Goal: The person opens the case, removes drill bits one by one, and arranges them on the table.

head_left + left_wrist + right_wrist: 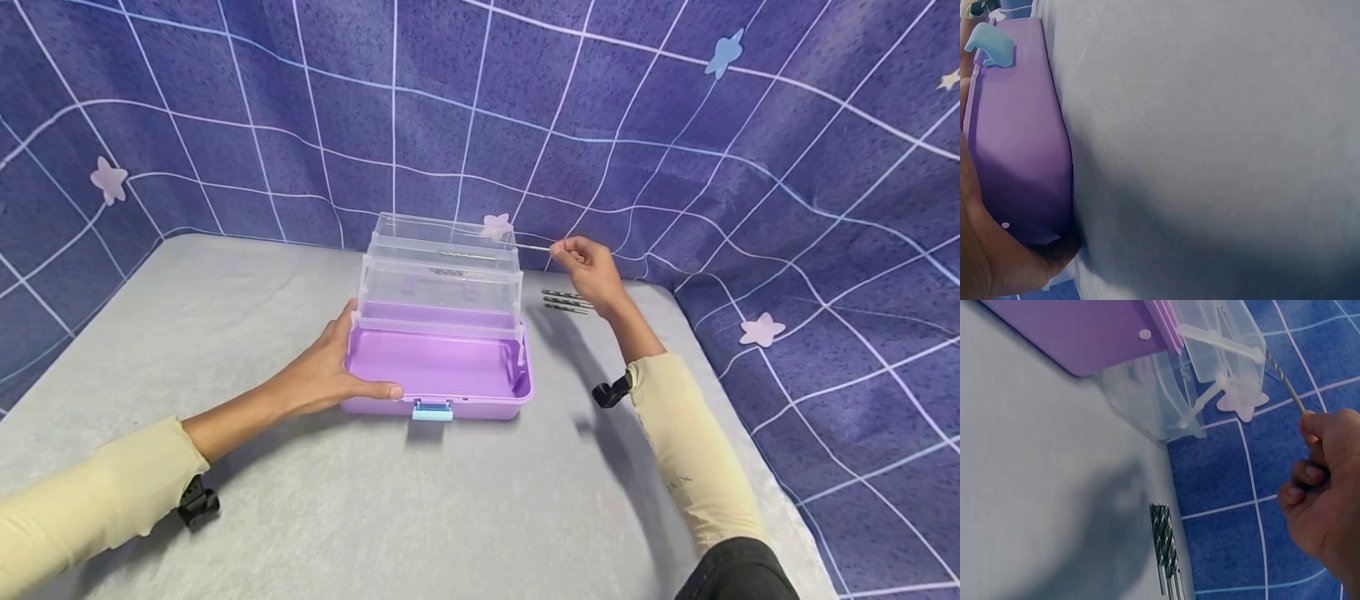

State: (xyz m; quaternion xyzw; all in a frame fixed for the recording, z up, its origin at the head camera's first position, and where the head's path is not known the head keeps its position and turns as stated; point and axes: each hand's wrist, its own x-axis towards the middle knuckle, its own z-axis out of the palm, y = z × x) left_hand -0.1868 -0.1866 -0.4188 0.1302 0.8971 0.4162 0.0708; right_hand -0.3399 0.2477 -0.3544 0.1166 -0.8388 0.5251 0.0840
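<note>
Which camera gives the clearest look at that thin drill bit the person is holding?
The right wrist view: the drill bit shows close up, pinched by the right hand, its tip toward the clear trays. The head view shows only a faint thin line. The left wrist view misses it.

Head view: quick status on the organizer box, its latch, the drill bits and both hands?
Organizer box: open, clear trays fanned up.
Blue latch: undone.
Held drill bit: tip at top tray.
Spare drill bits: lying on table.
Left hand: steadies box base.
Right hand: pinches held drill bit.
</note>
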